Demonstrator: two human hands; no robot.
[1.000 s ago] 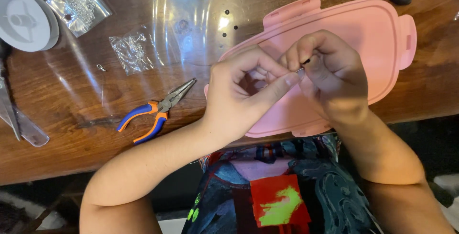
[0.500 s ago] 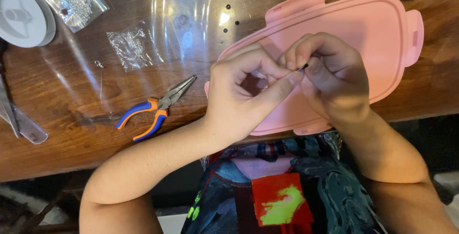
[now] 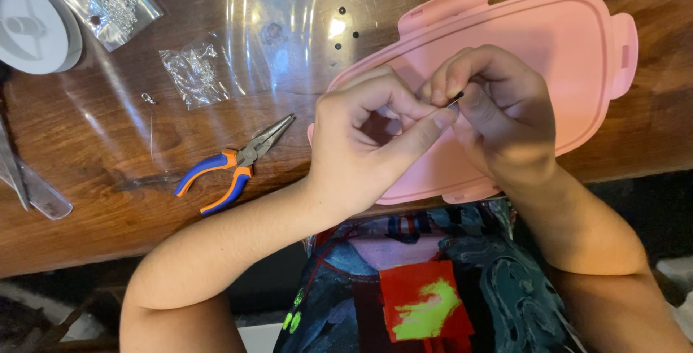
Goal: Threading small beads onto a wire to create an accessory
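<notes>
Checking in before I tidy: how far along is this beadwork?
Done: nothing finished shows. In hand: both hands, left and right, pinch a tiny dark piece over the pink lid. Left: pliers lie unused; two bags remain closed.

The left hand (image 3: 368,144) and right hand (image 3: 498,118) have held their pinch on the small dark piece (image 3: 457,98) with only slight finger adjustment. The pink lid (image 3: 577,50) and pliers (image 3: 234,164) sit marginally lower and further right in view, which is consistent with a small head-camera shift.
</notes>
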